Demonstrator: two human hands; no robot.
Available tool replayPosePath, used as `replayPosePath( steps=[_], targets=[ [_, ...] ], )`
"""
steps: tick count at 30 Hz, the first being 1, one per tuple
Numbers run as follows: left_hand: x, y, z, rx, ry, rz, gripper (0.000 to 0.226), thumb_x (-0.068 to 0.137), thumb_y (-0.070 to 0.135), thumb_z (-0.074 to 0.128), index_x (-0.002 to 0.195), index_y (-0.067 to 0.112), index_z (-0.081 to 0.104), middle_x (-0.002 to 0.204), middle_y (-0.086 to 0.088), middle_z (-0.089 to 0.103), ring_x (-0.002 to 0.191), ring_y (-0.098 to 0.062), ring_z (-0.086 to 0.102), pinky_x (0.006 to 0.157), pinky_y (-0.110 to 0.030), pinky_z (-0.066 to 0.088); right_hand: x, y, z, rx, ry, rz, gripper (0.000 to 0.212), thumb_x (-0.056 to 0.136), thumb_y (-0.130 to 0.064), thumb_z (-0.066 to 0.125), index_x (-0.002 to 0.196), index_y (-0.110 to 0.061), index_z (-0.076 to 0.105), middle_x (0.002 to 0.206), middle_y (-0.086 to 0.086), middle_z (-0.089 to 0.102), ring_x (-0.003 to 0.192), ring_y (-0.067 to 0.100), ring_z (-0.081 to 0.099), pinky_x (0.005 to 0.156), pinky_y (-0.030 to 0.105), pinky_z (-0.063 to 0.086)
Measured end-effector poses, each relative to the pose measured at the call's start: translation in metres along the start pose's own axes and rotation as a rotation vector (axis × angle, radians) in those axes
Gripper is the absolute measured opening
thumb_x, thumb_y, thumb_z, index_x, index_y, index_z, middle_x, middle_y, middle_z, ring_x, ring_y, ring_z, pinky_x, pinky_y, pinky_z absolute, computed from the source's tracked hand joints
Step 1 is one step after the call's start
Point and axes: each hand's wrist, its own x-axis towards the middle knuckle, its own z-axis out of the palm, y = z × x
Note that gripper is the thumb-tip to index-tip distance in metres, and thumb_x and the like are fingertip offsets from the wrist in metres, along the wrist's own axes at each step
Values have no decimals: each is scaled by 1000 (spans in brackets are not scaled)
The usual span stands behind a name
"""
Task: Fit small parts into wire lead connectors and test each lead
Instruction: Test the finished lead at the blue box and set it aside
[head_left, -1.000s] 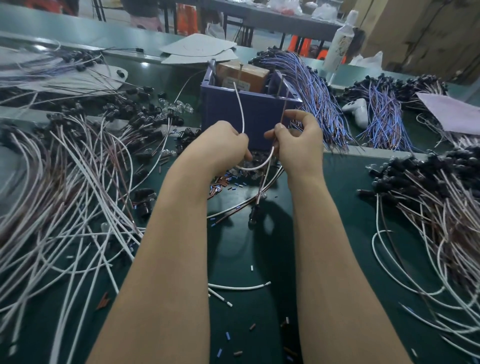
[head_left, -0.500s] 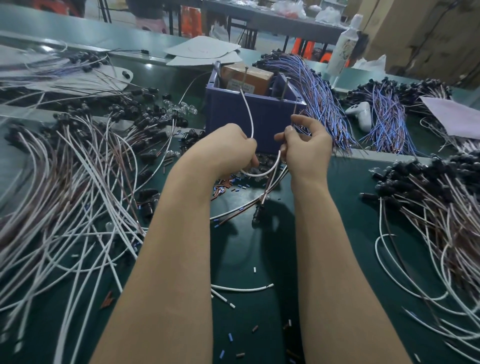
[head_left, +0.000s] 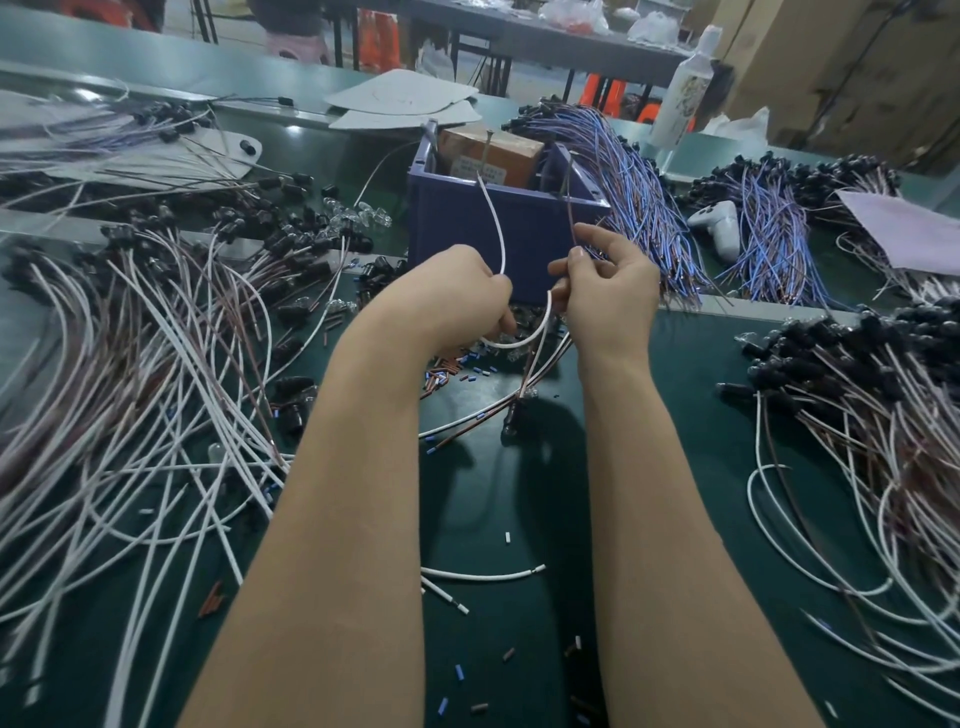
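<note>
Fingers (head_left: 574, 260) of your right hand (head_left: 610, 296) pinch the brown wire (head_left: 570, 213), your left hand (head_left: 457, 296) grips the white lead (head_left: 497, 234), both raised to the box (head_left: 467, 228) above the bench (head_left: 493, 493): this looks like testing, so next press each end steadily on its contact.

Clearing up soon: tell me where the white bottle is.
Head view, back right: the bottle stands just behind the blue wires, to the right of the blue box.

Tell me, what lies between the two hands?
Head view: a white wire sags in a loop from the left hand to the right hand, both holding it. The blue box stands behind the gap.
</note>
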Motion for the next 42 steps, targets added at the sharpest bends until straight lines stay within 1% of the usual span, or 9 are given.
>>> replayPosePath(
  steps=[4,8,12,15,20,24,30,36,42],
  targets=[
    [0,0,0,-3,4,-1,47,98,20,38,58,15,63,28,9,41,22,-6,32,42,-20,28,1,0,2,-20,4,4,27,97,-3,44,119,-7,58,73,2,62,42,-1,50,58,23,47],
    [-1,0,0,-10,2,-2,48,98,20,38,58,15,63,27,9,40,23,-5,32,43,-21,28,2,-1,1,-54,-7,-4,29,97,-4,44,121,-7,59,76,2,62,44,-1,51,56,20,46],
    [-2,2,0,-6,4,1,48,98,20,39,57,16,63,27,9,39,26,-5,32,43,-21,28,2,1,0,-58,-2,2,31,97,-3,43,124,-6,57,77,3,62,50,6,51,62,26,50],
    [-3,2,0,3,10,5,47,98,20,39,57,16,63,28,8,40,31,-6,33,43,-21,29,3,1,0,-72,-5,-5,31,97,-3,43,125,-6,57,76,1,61,47,2,51,62,26,51],
    [-4,3,0,22,26,33,45,98,21,39,60,15,63,48,1,48,41,-14,40,46,-22,31,3,-1,2,-113,-4,-41,31,95,-4,44,121,-10,61,75,-2,62,50,4,51,66,29,50],
    [-4,4,-1,25,33,56,46,99,21,39,59,16,62,42,5,45,26,-5,36,42,-21,29,4,-1,1,-128,-13,-42,32,95,-4,44,121,-11,61,75,-3,63,57,9,51,68,31,50],
    [-4,3,0,9,30,67,46,99,22,38,61,15,63,35,7,44,24,-4,36,43,-21,28,6,2,1,-126,-36,-43,32,95,-4,44,120,-12,62,74,-5,62,58,8,48,61,25,43],
    [-5,3,1,16,26,85,46,100,23,38,61,16,62,48,1,47,24,-4,34,42,-20,28,8,4,0,-135,-38,-52,31,95,-5,45,119,-12,63,72,-9,62,45,-5,42,55,14,37],
    [-5,4,2,23,24,88,46,100,23,38,61,16,61,46,4,46,23,-3,36,41,-20,28,7,3,0,-135,-40,-55,31,95,-5,45,119,-12,63,72,-9,62,57,-1,46,59,13,38]
  ],
)
